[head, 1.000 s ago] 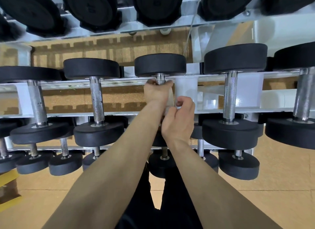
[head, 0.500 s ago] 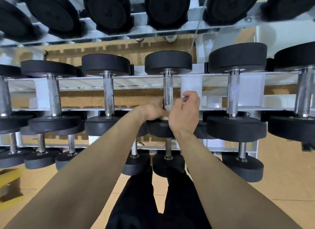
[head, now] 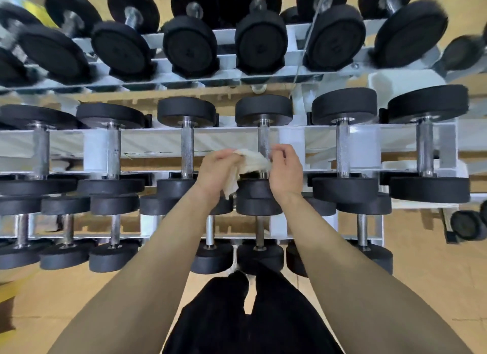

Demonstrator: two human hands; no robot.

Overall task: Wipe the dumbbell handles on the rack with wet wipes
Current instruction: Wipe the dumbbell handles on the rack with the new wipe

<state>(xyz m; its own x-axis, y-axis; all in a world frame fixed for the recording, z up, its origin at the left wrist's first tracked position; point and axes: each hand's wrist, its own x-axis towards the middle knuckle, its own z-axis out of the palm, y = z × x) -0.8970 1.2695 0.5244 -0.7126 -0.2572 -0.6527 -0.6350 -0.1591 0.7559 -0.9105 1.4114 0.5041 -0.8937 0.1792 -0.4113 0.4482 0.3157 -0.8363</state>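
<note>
Two hands share one wipe (head: 251, 161), crumpled and white, held across the lower part of a handle (head: 263, 139) on the rack's (head: 147, 143) middle tier (whether it touches the steel, we cannot tell). We see the left hand (head: 217, 173) curled round the wipe's left end, a flap hanging below the palm. The right hand (head: 286, 169) pinches its right edge just beside the handle. That dumbbell (head: 263, 108) lies fourth from the left in view. Other dumbbells (head: 189, 48) fill the tiers above and below, and dark trousers (head: 263, 314) show at the bottom.
</note>
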